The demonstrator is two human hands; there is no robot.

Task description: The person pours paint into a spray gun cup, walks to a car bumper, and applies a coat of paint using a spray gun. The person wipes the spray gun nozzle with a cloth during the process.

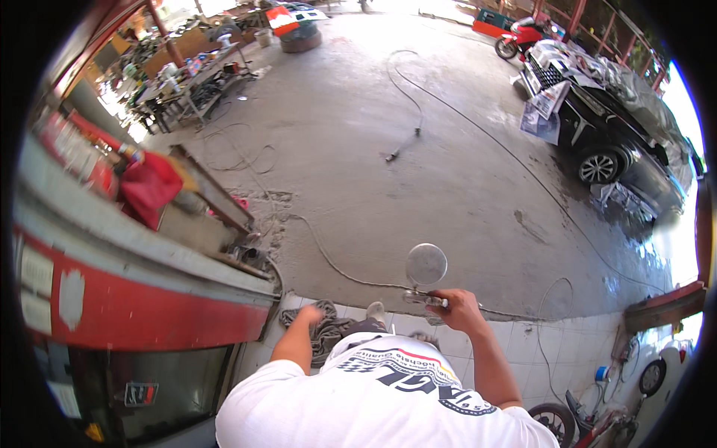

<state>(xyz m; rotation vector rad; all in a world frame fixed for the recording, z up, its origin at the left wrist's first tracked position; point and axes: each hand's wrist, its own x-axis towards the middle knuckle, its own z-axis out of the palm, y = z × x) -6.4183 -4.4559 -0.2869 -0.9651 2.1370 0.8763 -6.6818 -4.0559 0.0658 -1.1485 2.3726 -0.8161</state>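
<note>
On tiles (515,347) bordering the workshop's concrete floor (336,149), holding left hand (311,313) near crumpled grey cloth (326,343), too blurred to tell its grip; over the concrete's near edge, clasping spray gun (418,297) firmly in right hand (461,310), with cup (426,263) uppermost, presumably against spills.

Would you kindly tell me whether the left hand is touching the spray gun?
Apart. The head view plainly shows floor tiles between the left hand and the spray gun, which the right hand grips.
</note>
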